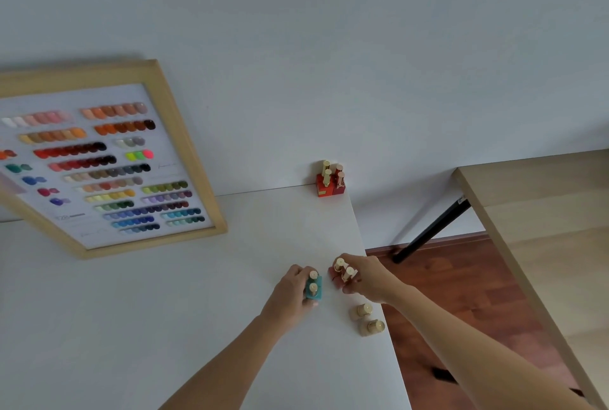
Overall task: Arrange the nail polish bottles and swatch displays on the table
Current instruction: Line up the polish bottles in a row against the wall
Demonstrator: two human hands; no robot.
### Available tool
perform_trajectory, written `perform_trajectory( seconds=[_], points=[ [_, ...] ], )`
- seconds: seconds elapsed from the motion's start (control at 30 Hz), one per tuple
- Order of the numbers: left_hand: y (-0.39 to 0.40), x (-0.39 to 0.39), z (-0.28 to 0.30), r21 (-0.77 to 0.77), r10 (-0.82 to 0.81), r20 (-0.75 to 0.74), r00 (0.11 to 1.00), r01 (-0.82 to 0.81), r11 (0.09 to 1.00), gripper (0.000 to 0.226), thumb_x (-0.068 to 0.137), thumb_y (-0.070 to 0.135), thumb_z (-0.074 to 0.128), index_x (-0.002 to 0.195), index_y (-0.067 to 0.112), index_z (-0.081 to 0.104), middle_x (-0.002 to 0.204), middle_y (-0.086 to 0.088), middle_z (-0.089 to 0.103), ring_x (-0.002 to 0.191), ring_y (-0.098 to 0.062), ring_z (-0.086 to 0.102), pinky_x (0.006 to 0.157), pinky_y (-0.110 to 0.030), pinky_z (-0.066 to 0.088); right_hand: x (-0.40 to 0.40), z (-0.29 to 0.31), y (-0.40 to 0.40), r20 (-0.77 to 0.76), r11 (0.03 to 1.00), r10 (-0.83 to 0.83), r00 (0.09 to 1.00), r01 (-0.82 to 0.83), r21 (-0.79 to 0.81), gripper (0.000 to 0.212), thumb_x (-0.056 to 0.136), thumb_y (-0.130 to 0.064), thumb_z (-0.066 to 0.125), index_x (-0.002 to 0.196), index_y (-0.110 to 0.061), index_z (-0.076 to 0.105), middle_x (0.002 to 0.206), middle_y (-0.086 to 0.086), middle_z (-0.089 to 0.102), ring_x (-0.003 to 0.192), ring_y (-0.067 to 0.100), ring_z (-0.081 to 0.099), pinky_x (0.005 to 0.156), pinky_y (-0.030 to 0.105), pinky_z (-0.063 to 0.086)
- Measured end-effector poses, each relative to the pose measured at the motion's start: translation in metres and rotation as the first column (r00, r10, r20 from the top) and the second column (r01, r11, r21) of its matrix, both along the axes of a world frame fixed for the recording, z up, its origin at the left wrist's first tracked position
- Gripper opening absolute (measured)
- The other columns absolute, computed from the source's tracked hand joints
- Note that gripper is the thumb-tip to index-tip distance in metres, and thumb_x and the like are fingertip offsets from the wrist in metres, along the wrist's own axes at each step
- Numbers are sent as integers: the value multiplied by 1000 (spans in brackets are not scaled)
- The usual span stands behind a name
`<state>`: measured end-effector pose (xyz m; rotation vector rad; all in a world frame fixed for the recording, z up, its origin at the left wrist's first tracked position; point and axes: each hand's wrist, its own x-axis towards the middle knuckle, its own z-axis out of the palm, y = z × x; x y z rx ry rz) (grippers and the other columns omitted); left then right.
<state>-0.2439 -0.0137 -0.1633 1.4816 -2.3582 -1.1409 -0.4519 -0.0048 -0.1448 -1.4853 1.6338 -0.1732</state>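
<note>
On the white table (pixel 197 294), my left hand (pixel 291 291) grips two teal nail polish bottles (pixel 313 287) with gold caps. Just to their right, my right hand (pixel 365 278) holds two red bottles (pixel 339 274), also gold-capped. Two beige bottles (pixel 367 319) stand near the table's right edge, below my right hand. A cluster of several red and orange bottles (pixel 330 180) stands at the far right corner against the wall. A wood-framed swatch display (pixel 99 165) with rows of coloured nail tips leans against the wall at the left.
The table's right edge runs close beside the bottles, with a brown wooden floor (pixel 461 294) below it. A second light-wood table (pixel 543 212) with a black leg (pixel 431 231) stands to the right.
</note>
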Motion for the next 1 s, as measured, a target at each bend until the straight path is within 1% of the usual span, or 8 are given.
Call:
perform_trajectory(
  seconds=[0.07, 0.23, 0.3, 0.4, 0.5, 0.83, 0.9, 1.0],
  points=[
    [-11, 1, 2, -24, 32, -9, 999, -33, 999, 44, 78, 11, 72, 118, 14, 54, 115, -8, 52, 101, -24, 60, 93, -31, 48, 2, 0, -6, 40, 998, -46, 998, 47, -35, 36, 73, -1, 71, 100, -22, 59, 101, 6, 68, 90, 24, 66, 86, 42, 55],
    [-48, 1, 9, -91, 121, -8, 993, -122, 988, 45, 79, 11, 71, 121, 12, 54, 115, -10, 53, 102, -25, 59, 92, -29, 48, 13, -2, -32, 55, 978, -177, 983, 182, -100, 35, 74, -3, 73, 101, -19, 60, 103, 7, 68, 97, 27, 63, 89, 42, 54],
    [-64, 0, 11, -100, 154, -10, 988, -155, 983, 48, 79, 10, 72, 123, 11, 53, 117, -11, 53, 104, -26, 59, 94, -31, 49, 18, -2, -47, 14, 969, -207, 978, 207, -133, 39, 74, -7, 75, 108, -18, 59, 105, 9, 65, 96, 26, 62, 88, 39, 53],
    [-88, -2, 11, -110, 192, -7, 981, -192, 975, 49, 79, 11, 73, 124, 9, 53, 119, -12, 53, 108, -27, 59, 96, -35, 50, 26, -4, -70, -43, 962, -227, 973, 217, -168, 48, 76, -11, 75, 118, -17, 55, 109, 10, 62, 91, 21, 58, 77, 26, 46],
    [-109, -3, 9, -122, 209, 2, 978, -207, 971, 50, 79, 11, 74, 124, 9, 52, 119, -13, 54, 110, -27, 58, 95, -35, 51, 31, -8, -91, -56, 957, -237, 970, 223, -184, 52, 77, -11, 75, 123, -18, 52, 112, 11, 60, 88, 17, 52, 75, 23, 41],
    [-149, -5, -8, -149, 213, 4, 977, -210, 966, 50, 76, 14, 75, 121, 9, 55, 115, -15, 57, 104, -28, 59, 87, -31, 49, 38, -15, -135, -15, 944, -237, 971, 227, -241, 51, 77, -8, 73, 124, -16, 55, 110, 11, 62, 92, 24, 61, 78, 25, 46],
    [-151, -5, -10, -142, 220, -5, 975, -219, 965, 50, 76, 14, 75, 121, 9, 55, 115, -15, 57, 104, -29, 59, 87, -32, 51, 39, -16, -137, 2, 935, -253, 968, 245, -256, 46, 78, -7, 72, 120, -16, 56, 108, 11, 64, 88, 22, 61, 75, 23, 46],
    [-149, -8, -12, -144, 255, -38, 966, -258, 955, 53, 75, 14, 77, 123, 9, 54, 118, -13, 56, 108, -27, 59, 90, -32, 52, 40, -19, -136, 36, 915, -299, 954, 297, -273, 43, 81, -7, 69, 119, -16, 53, 104, 8, 66, 83, 18, 61, 64, 13, 42]
  ],
)
